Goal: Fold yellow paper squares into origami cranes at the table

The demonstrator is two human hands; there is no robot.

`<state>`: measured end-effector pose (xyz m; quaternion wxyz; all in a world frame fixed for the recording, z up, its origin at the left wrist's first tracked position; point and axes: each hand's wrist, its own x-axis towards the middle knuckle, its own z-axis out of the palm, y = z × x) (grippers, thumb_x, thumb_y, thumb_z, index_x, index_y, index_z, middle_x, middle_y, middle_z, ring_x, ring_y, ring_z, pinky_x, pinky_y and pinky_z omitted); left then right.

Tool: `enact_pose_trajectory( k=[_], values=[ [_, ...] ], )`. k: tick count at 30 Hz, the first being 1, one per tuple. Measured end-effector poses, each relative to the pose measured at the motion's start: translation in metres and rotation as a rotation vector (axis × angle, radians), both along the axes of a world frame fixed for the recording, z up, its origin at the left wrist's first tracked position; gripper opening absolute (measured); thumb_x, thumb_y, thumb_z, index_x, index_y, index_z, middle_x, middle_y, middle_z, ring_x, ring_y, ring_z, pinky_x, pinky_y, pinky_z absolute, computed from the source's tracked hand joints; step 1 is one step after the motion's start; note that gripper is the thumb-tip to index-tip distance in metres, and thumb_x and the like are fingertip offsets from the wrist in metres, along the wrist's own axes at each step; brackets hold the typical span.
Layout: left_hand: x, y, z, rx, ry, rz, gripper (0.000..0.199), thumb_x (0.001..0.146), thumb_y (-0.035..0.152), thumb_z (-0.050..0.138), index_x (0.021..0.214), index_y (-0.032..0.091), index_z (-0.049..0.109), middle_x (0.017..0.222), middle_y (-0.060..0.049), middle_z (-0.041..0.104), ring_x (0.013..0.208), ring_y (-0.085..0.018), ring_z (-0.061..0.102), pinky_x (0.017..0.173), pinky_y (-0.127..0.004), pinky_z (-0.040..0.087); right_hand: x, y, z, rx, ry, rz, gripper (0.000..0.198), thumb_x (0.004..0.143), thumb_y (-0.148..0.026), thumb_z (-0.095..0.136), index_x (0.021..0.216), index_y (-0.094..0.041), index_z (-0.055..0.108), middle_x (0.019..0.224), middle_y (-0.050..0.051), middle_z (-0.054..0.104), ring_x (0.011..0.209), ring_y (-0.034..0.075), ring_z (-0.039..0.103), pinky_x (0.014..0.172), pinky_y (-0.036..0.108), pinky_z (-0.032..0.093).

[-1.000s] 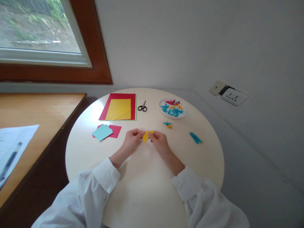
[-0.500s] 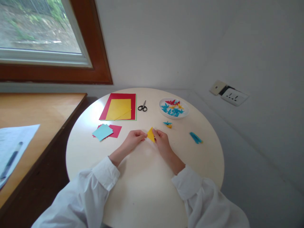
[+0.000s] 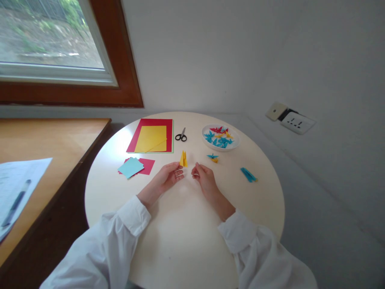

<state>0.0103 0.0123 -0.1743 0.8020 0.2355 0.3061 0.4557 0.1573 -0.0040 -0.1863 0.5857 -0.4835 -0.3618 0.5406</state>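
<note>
Round table (image 3: 186, 241) — left hand (image 3: 168, 176) fingers pinching yellow fold (image 3: 183, 159), seemingly upright — right hand (image 3: 203, 176) curled, empty.

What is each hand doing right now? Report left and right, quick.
Left hand: pinching the folded yellow paper at its fingertips.
Right hand: loosely curled, holding nothing, just beside the paper.

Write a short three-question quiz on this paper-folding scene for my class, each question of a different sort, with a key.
1. True or false: the left hand holds the yellow fold.
2. Which lies nearest the scissors? A. the plate B. the red sheet C. the blue strip
3. What fills the plate?

Key
1. True: its fingertips pinch the fold, while the right hand is off it.
2. B.
3. Small folded paper figures, mostly blue, with some red and yellow.
</note>
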Motion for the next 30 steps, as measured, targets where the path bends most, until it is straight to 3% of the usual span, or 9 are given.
enact_pose_trajectory(
  k=[6,30],
  values=[
    [-0.0011,-0.0016,0.0077,-0.137,-0.177,0.052,0.008,0.081,0.010,0.054,0.076,0.011,0.060,0.062,-0.002,0.060,0.056,-0.009,0.057,0.059,-0.023,0.049,-0.0004,-0.0002,-0.0022,0.004,-0.001,-0.003,0.035,0.063,-0.049,0.067,0.053,-0.017,0.056,0.056,-0.002,0.054,0.057,0.011,0.048,0.056,0.025,0.037],
    [-0.0018,-0.0012,0.0075,-0.106,-0.217,0.055,0.009,0.082,0.012,0.053,0.076,0.011,0.060,0.063,-0.002,0.059,0.055,-0.010,0.056,0.059,-0.024,0.048,0.0001,0.0011,-0.0055,0.042,-0.034,0.026,0.034,0.066,-0.047,0.064,0.052,-0.017,0.056,0.055,-0.002,0.053,0.056,0.011,0.047,0.056,0.026,0.036]
  ],
)
